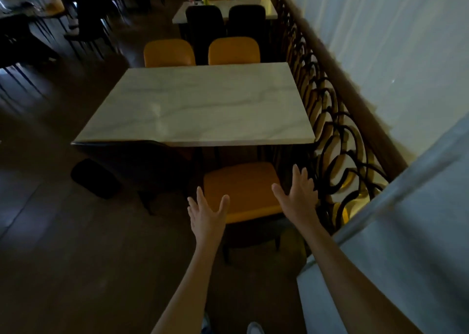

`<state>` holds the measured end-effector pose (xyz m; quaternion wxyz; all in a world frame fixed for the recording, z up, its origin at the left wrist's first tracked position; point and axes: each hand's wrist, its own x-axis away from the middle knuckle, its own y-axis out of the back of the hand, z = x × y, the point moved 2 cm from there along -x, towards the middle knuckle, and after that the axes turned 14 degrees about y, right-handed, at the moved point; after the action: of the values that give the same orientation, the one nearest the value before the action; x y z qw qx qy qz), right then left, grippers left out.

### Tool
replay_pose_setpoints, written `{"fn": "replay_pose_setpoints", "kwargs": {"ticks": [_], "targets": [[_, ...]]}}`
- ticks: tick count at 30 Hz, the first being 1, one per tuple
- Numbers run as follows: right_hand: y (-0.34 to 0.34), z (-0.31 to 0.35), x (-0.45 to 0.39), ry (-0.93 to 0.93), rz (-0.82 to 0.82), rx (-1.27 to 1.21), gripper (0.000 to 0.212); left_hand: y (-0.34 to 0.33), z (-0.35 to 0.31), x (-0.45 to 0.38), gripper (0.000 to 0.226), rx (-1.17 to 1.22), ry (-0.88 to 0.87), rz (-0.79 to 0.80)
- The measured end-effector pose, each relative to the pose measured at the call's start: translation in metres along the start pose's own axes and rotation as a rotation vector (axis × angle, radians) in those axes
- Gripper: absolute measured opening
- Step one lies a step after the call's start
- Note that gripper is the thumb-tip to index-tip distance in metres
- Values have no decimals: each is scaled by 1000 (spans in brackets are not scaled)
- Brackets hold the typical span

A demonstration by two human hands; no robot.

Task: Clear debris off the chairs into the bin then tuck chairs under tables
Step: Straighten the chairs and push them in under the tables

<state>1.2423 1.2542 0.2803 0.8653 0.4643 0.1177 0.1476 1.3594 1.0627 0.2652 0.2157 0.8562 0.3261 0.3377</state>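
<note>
Chair (241,191), orange seat, lies just ahead of and between both hands, partly out from the marble surface (198,105). Left hand (206,215) and right hand (300,195) fingers spread, holding nothing, likely ready to push it under.

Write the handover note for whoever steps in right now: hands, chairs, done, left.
Left hand: open, empty, at the near orange chair's left edge.
Right hand: open, empty, at its right edge.
The chair stands at the marble table's near side, seat mostly out; no debris shows on it.
Two orange chairs at the far side look pushed in.
No bin in view.
Left: push the near chair under; check the dark chair beside it.
</note>
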Motion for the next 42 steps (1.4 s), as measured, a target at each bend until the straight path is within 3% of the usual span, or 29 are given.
{"fn": "replay_pose_setpoints", "kwargs": {"ticks": [4,10,20,24,28,32,42], "targets": [[-26,-36,26,-56,155,135,85,-30,23,7,98,-71,65,-9],[-41,-60,30,-286,192,-63,82,-58,27,1,112,147,231,46],[-45,-70,7,-599,-110,-889,100,-81,15,-5,131,839,766,92],[-48,-64,5,-677,-191,-1005,101,-89,2,-2,125,1105,866,83],[-51,-66,3,-731,-243,-1019,104,-94,-4,-3,118,1169,881,47],[-59,-73,3,-898,-223,-1278,107,-96,-4,-4,114,1183,889,21],[-67,-60,-6,-925,-257,-1360,101,-85,-10,-16,112,1178,827,-4]]}}
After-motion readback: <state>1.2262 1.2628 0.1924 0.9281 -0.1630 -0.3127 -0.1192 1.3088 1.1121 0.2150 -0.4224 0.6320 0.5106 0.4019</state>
